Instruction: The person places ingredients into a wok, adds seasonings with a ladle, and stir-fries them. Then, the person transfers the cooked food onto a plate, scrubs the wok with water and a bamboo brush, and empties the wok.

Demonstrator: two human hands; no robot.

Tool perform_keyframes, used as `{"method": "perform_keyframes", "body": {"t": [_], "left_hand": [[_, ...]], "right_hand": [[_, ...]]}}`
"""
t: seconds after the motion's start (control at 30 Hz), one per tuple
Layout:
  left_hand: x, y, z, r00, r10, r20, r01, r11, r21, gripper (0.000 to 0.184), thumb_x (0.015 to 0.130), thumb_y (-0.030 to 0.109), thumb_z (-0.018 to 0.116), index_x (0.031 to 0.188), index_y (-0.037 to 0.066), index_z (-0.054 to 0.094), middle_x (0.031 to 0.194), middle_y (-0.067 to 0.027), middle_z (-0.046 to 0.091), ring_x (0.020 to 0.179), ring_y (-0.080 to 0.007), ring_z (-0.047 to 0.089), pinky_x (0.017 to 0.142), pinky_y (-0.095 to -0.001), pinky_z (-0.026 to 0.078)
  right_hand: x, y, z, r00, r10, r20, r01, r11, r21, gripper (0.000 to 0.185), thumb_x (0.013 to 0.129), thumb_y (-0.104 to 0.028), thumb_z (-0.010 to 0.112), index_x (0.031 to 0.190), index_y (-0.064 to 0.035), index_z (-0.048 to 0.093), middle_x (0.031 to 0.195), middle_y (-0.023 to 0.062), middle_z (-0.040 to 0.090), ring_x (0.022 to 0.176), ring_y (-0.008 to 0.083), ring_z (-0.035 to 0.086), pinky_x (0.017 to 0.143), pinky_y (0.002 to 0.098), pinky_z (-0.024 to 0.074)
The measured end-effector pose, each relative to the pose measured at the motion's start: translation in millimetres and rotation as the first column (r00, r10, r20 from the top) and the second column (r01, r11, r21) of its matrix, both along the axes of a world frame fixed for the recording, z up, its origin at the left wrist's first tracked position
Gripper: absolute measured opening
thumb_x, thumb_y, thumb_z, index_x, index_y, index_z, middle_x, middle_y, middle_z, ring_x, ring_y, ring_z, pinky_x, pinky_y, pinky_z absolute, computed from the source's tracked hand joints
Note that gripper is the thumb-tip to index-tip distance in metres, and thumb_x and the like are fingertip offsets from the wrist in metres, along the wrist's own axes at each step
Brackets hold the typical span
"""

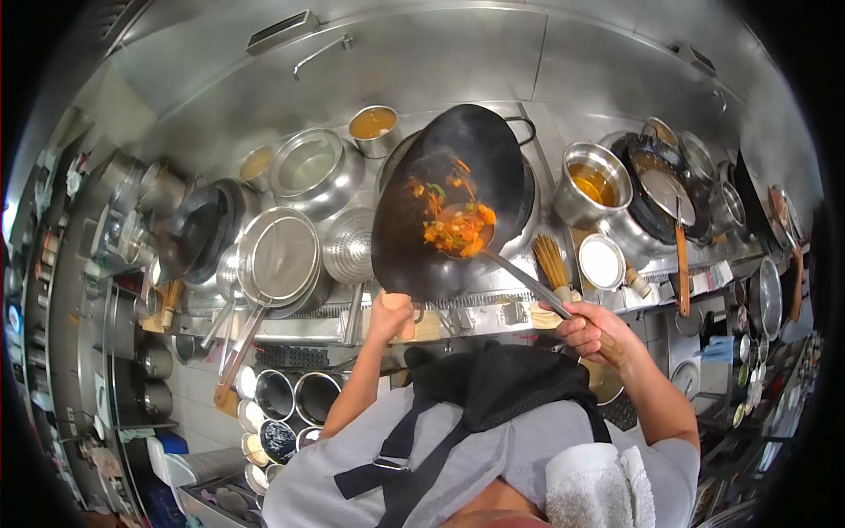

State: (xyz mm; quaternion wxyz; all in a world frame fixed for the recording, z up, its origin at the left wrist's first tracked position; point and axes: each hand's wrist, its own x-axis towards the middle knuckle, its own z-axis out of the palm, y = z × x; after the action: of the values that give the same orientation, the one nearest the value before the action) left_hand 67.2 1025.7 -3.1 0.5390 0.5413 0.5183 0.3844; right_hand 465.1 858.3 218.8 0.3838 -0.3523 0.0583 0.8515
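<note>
Your left hand (390, 317) grips the tilted wok (414, 255) at its near edge while your right hand (591, 333) clasps a ladle (526, 283) heaped with orange food pieces (458, 231).

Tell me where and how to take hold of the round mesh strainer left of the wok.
Grip the mesh strainer by its wooden handle, probably best from the person's own side. The handle juts past the counter's front edge toward them, while the round mesh lies farther in. The left hand is nearer, but it is at the wok.
</note>
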Motion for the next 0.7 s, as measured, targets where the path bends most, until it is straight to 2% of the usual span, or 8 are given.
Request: {"method": "perform_keyframes", "body": {"t": [0.1,0.27,0.33,0.37,0.4,0.5,0.63,0.7], "left_hand": [[-1,2,13,1.0,-0.017,-0.015,0.018,0.999,0.039,0.048,0.07,0.007,0.076,0.115,0.0,0.06,0.1,-0.0068,0.068,0.088,-0.0185,0.068,0.081,-0.0344,0.057],[10,1,9,0.984,0.039,0.171,-0.031,0.998,-0.047,0.04,0.074,0.004,0.072,0.112,0.0,0.06,0.095,-0.0084,0.067,0.084,-0.0195,0.068,0.074,-0.0353,0.06],[16,-9,9,0.948,0.091,0.306,0.017,0.943,-0.333,0.034,0.078,0.005,0.066,0.111,-0.001,0.059,0.091,-0.0101,0.067,0.078,-0.0217,0.069,0.064,-0.0366,0.061],[18,-13,11,0.93,0.091,0.355,0.066,0.911,-0.406,0.029,0.081,0.007,0.063,0.108,0.001,0.058,0.087,-0.0116,0.066,0.069,-0.0237,0.068,0.054,-0.0365,0.059],[19,-16,7,0.931,0.087,0.354,0.07,0.91,-0.409,0.029,0.081,0.007,0.063,0.108,0.001,0.058,0.087,-0.0116,0.066,0.069,-0.0237,0.068,0.054,-0.0365,0.059],[23,-26,3,0.752,0.242,0.613,0.306,0.695,-0.65,0.021,0.083,0.011,0.063,0.102,0.008,0.054,0.081,-0.0102,0.062,0.069,-0.0233,0.063,0.054,-0.0352,0.056],[49,-19,21,0.558,0.366,0.745,0.36,0.702,-0.614,0.011,0.087,0.014,0.064,0.095,0.015,0.057,0.081,-0.0101,0.062,0.068,-0.0223,0.061,0.056,-0.0351,0.054],[64,26,11,0.476,0.279,0.834,0.496,0.698,-0.517,0.008,0.088,0.021,0.068,0.088,0.017,0.062,0.08,-0.0087,0.066,0.066,-0.0218,0.063,0.058,-0.0353,0.055]], "right_hand": [[-12,4,17,1.0,0.021,0.004,-0.021,0.995,0.101,0.045,0.11,-0.028,0.045,0.153,-0.0147,0.042,0.071,-0.0033,0.043,0.042,0.0022,0.039,0.032,0.0199,0.035],[-34,21,17,1.0,0.006,-0.028,0.0,0.982,0.189,0.045,0.112,-0.028,0.04,0.154,-0.0144,0.04,0.069,-0.0041,0.042,0.042,0.0014,0.038,0.031,0.0183,0.0346],[-41,27,2,0.973,-0.007,-0.231,0.059,0.974,0.219,0.049,0.112,-0.03,0.038,0.159,-0.0145,0.032,0.07,-0.0035,0.042,0.041,0.0011,0.037,0.031,0.0186,0.0359],[-46,27,1,0.958,-0.007,-0.286,0.079,0.967,0.241,0.051,0.113,-0.03,0.037,0.161,-0.0146,0.027,0.071,-0.0031,0.042,0.041,0.0012,0.037,0.03,0.0189,0.0366],[-47,24,0,0.958,-0.014,-0.287,0.085,0.968,0.237,0.051,0.113,-0.03,0.037,0.161,-0.0146,0.027,0.071,-0.0031,0.042,0.041,0.0012,0.037,0.03,0.0189,0.0366],[-46,18,0,0.956,-0.024,-0.292,0.109,0.955,0.276,0.051,0.113,-0.029,0.036,0.161,-0.0142,0.027,0.07,-0.0022,0.043,0.039,0.0022,0.036,0.029,0.0197,0.0366],[-41,19,-2,0.978,-0.077,-0.195,0.13,0.954,0.27,0.048,0.112,-0.028,0.04,0.157,-0.0139,0.034,0.07,-0.0024,0.043,0.04,0.0021,0.037,0.03,0.0194,0.0363],[-35,31,-13,0.983,-0.105,-0.149,0.139,0.962,0.234,0.046,0.111,-0.028,0.041,0.155,-0.0136,0.037,0.069,-0.003,0.043,0.041,0.002,0.038,0.03,0.0191,0.0355]]}}
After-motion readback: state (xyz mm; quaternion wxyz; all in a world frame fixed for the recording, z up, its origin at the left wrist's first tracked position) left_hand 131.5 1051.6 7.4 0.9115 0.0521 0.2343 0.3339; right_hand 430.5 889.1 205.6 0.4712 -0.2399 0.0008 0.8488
